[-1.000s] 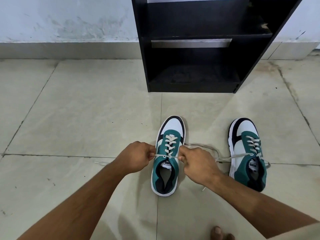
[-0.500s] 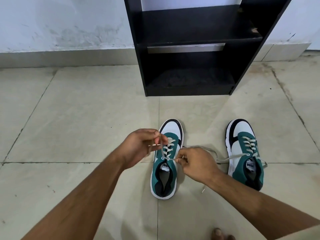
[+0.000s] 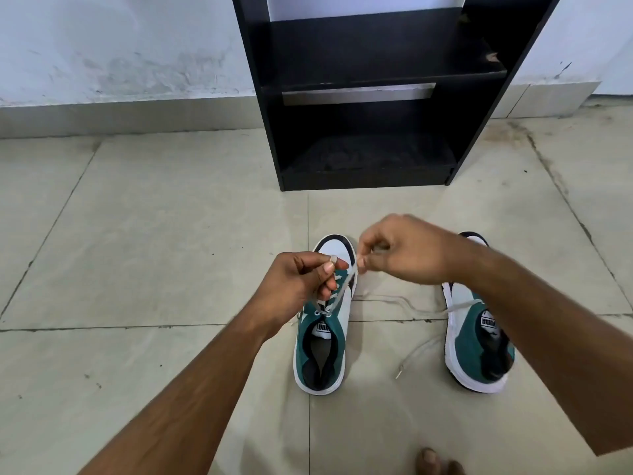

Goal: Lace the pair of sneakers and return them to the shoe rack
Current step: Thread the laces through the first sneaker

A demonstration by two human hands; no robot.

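Above sneaker (image 3: 322, 337), hands (image 3: 301, 282) pinching lace (image 3: 337, 298)

Beige tiled floor (image 3: 154, 234); scuffed white wall (image 3: 120, 46).

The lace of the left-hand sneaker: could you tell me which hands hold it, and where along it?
Both. The left hand and the right hand each pinch one free end of the lace, raised above the sneaker.
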